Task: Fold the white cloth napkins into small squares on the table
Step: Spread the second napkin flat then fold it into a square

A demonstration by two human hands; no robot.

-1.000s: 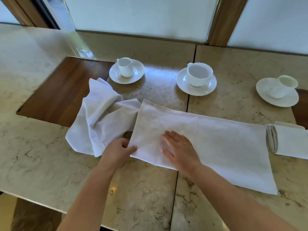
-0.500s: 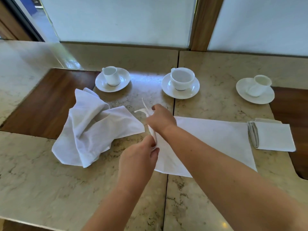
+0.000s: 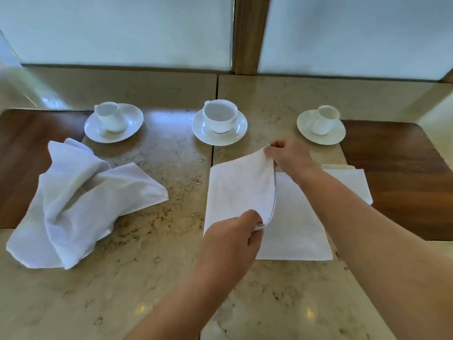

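Folded rightward: limp white napkin (image 3: 240, 190) | both hands pinch hem | marble table (image 3: 152, 278)

I can read no text, label, brand or number on anything in front of me.

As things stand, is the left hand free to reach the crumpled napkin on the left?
Probably not yet: the left hand is pinching a corner of the napkin being folded. The tabletop toward the crumpled napkin looks unobstructed.
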